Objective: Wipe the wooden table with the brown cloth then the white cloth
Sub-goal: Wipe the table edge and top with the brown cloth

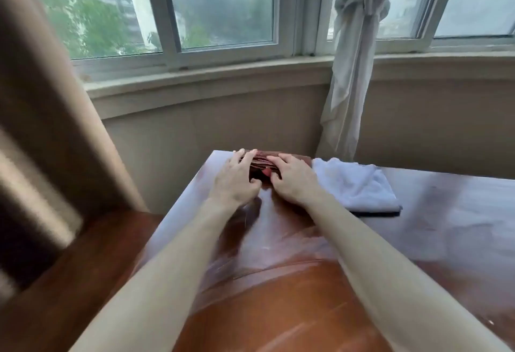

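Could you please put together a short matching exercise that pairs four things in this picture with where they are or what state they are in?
Things:
1. brown cloth
2. white cloth
3. curtain
4. table

Places or states:
A. knotted, hanging in front of the window
B. lying untouched to the right of both hands
C. under the left hand and right hand, at the far edge of the table
D. glossy, reflecting the light from the window

Pairs: 1-C, 2-B, 3-A, 4-D
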Demonstrator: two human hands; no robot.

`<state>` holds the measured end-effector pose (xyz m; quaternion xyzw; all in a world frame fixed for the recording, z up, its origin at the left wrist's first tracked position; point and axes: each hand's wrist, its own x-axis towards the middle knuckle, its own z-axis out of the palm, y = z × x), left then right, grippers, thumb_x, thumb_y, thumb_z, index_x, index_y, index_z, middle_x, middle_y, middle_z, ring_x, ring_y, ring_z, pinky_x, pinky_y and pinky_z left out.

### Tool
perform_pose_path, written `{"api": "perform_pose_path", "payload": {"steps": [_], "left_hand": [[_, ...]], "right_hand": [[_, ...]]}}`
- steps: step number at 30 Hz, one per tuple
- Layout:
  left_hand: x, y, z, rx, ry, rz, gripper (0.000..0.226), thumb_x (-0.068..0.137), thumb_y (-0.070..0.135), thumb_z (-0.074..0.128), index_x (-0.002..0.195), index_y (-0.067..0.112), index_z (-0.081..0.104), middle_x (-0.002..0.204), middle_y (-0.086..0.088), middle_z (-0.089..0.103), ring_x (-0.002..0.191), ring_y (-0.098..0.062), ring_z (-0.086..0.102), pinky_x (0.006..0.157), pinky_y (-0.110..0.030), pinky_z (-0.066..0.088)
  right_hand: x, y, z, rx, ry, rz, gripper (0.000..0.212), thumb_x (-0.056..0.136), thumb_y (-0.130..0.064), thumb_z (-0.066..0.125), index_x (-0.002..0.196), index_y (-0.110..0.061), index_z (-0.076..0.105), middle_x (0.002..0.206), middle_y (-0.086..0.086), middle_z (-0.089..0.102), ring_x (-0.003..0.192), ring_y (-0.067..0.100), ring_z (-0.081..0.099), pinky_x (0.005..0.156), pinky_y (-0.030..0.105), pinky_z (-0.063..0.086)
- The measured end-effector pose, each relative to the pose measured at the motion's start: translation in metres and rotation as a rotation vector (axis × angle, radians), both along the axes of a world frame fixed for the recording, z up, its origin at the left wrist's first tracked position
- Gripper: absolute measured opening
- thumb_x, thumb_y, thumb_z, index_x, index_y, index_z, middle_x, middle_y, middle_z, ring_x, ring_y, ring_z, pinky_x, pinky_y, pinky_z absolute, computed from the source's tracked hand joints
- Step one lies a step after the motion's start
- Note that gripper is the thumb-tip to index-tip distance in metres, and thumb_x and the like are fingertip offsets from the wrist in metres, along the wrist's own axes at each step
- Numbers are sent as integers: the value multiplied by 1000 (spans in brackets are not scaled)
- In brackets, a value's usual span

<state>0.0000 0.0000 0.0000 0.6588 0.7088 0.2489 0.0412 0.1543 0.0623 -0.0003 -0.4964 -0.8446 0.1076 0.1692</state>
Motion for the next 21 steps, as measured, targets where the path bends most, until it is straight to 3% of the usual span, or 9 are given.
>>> {"api": "perform_pose_path", "payload": {"steps": [1,3,6,8,10,13,16,18,21], "left_hand": [[-3,2,-2,24,-36,-2,72,84,21,59,152,27,39,157,-4,38,147,-21,31,114,-36,34],[-10,2,-4,28,-47,-23,64,83,16,58,145,30,49,150,3,46,138,-17,42,104,-33,40],[-20,-7,4,3,-11,-74,53,81,11,56,130,30,61,131,6,59,113,-18,57,88,-26,43],[-25,-14,15,-18,-22,-144,46,79,6,57,117,30,69,112,6,63,93,-15,58,85,-26,44],[-30,-20,22,-58,-76,-176,38,80,6,61,109,27,73,105,4,64,88,-15,58,88,-29,46],[-33,-26,23,-53,-136,-178,42,81,2,53,111,23,73,107,3,66,92,-16,62,91,-29,48],[-36,-33,18,39,-70,-155,38,84,7,49,114,23,67,109,2,64,95,-18,58,91,-37,48],[-41,-39,17,90,-52,-78,33,88,14,50,118,24,60,116,3,60,105,-20,55,90,-37,47],[-63,-45,17,71,-30,115,37,93,23,50,130,21,53,130,-2,53,120,-26,49,96,-38,43]], "right_hand": [[-1,-8,-8,51,-48,-22,57,99,-40,45,155,-29,41,160,5,39,148,25,34,122,45,24],[-2,-25,-8,133,-98,-56,55,96,-40,48,150,-26,47,152,9,48,139,29,43,113,43,33],[1,-39,27,198,-167,-41,36,89,-49,54,113,-29,72,108,4,70,103,29,64,79,36,46],[7,-31,46,169,-165,-28,35,88,-55,54,97,-28,75,93,2,71,93,28,65,71,34,44],[8,-32,42,119,-139,68,37,92,-57,53,118,-36,68,115,4,67,110,28,61,86,37,48],[6,-37,11,-16,-41,183,52,101,-55,43,151,-43,42,157,-5,39,144,17,37,116,39,33],[3,-39,3,45,-143,223,74,90,-66,34,154,-30,40,165,-1,27,153,19,21,124,39,22],[-8,-30,7,65,-208,230,70,90,-55,44,150,-21,41,167,2,22,156,23,14,125,45,18],[-40,-15,14,-94,-52,40,65,92,-33,52,154,-23,36,167,4,23,154,26,20,123,50,22]]}}
